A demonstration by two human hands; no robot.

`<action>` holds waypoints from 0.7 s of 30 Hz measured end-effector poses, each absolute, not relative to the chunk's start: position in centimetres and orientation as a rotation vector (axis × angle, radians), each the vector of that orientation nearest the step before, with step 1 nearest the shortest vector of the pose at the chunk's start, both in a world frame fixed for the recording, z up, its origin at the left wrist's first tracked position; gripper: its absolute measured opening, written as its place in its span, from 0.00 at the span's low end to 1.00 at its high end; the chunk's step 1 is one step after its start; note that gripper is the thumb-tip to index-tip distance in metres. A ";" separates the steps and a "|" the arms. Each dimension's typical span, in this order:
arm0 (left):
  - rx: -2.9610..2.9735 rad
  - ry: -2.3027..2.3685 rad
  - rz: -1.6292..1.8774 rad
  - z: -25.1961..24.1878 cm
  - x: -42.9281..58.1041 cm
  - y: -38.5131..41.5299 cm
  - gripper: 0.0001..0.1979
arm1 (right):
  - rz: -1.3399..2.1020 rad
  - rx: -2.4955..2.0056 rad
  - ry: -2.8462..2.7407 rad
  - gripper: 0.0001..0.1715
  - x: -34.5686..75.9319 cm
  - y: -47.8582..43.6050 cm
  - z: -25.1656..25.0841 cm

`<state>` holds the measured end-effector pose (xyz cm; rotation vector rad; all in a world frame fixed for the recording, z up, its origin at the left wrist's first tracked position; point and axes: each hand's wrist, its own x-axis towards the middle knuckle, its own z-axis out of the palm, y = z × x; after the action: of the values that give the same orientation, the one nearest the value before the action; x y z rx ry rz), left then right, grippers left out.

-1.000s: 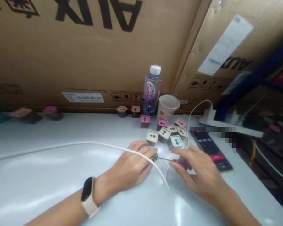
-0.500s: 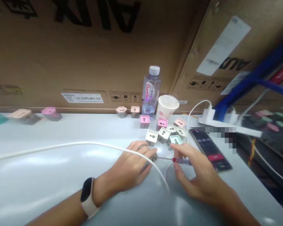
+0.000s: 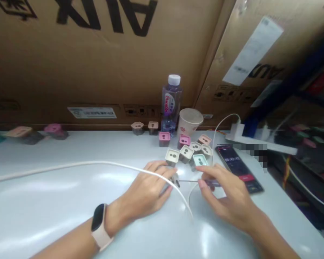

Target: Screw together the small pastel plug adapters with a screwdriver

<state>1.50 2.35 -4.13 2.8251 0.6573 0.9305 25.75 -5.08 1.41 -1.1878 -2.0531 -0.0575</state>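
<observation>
My left hand (image 3: 148, 187) is closed around a small metallic-looking part (image 3: 175, 179), most of it hidden by the fingers. My right hand (image 3: 226, 196) pinches a screwdriver (image 3: 189, 181) by its translucent handle. Its thin shaft points left, with the tip at or very near the part; contact is not clear. Just beyond the hands stand several small dark blocks with coloured tops and two round holes, among them a cream one (image 3: 172, 157) and a mint one (image 3: 199, 160). A white cable (image 3: 97, 163) arches across the view, passing in front of my left hand.
Behind the blocks are a water bottle (image 3: 171, 106) and a paper cup (image 3: 190, 120), against large cardboard boxes (image 3: 110, 72). A phone (image 3: 240, 169) running a timer lies right of my right hand. Beside it is a white power strip (image 3: 267, 144). More blocks, one pink (image 3: 56, 131), stand far left.
My right fingers have shifted on the screwdriver, so its red collar is now covered. The part in my left hand shows more, seemingly turned slightly. The whole view has moved a little.
</observation>
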 end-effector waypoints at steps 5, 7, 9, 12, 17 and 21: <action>2.801 0.702 0.996 -3.9 1.5 2.3 0.20 | -0.077 -1.229 -2.092 0.14 26.0 -4.9 1.3; 2.791 0.736 1.027 -3.8 1.5 2.2 0.20 | -0.082 -1.225 -2.103 0.13 26.1 -4.8 1.2; 2.784 0.744 1.045 -3.6 1.5 2.1 0.21 | -0.084 -1.223 -2.102 0.12 26.2 -4.7 1.1; 2.777 0.737 1.035 -3.5 1.6 2.1 0.21 | -0.071 -1.211 -2.109 0.10 26.2 -4.6 1.0; 2.802 0.696 1.026 -3.7 1.8 2.1 0.18 | -0.071 -1.211 -2.116 0.09 26.1 -4.6 0.8; 2.818 0.709 0.986 -3.9 1.9 2.1 0.18 | -0.068 -1.190 -2.109 0.08 26.0 -4.6 1.1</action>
<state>1.87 2.13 -3.91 2.8183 0.7091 0.9861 26.03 -4.62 1.05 -1.1901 -2.1093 -0.0675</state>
